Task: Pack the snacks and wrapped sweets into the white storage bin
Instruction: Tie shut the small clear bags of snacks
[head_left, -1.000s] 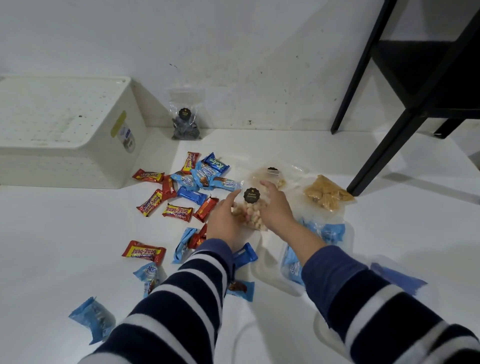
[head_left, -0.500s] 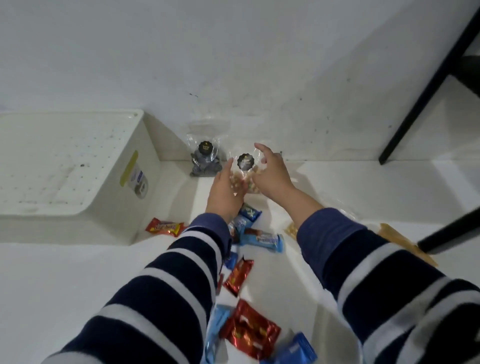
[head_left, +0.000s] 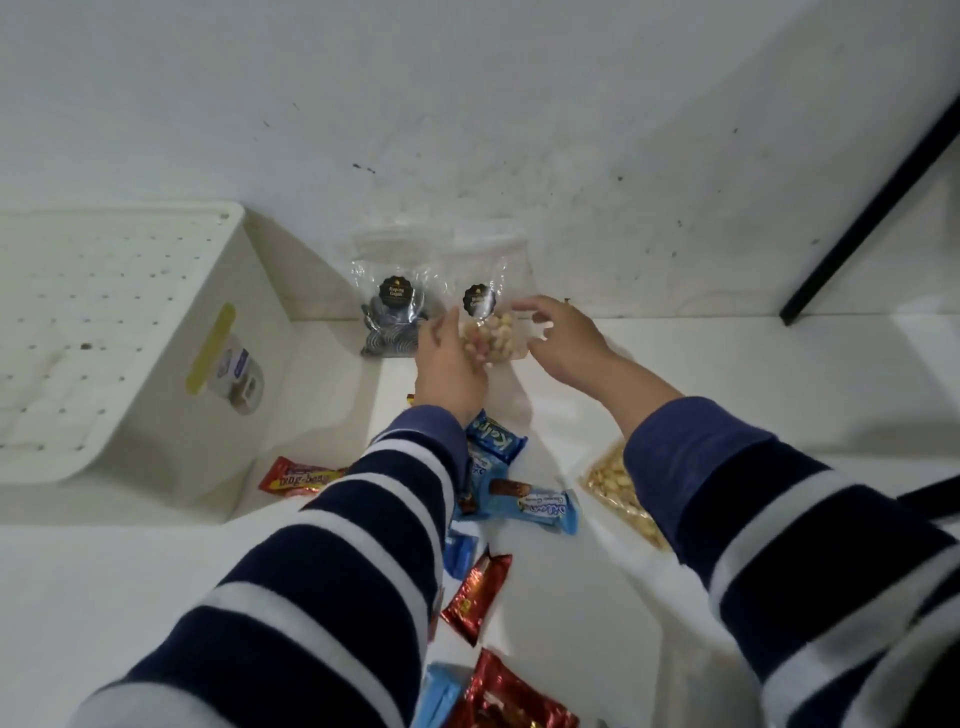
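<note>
While the white perforated plastic storage bin (head_left: 130, 332) stood empty at the left of the white counter (head_left: 779, 374), you held item one, a clear plastic pouch of pale nuts with a black round label (head_left: 491, 327), upright near the wall. Your left hand (head_left: 449, 364) clasped its lower left side; your right hand (head_left: 561, 338) had its fingers spread, touching the right edge, probably to steady it. Item two, a matching clear pouch of dark pieces (head_left: 392, 317), stood just beside it. Loose items: red foil-wrapped sweets (head_left: 475, 597) and blue wrapped bars (head_left: 535, 506) lay scattered, unpacked.
</note>
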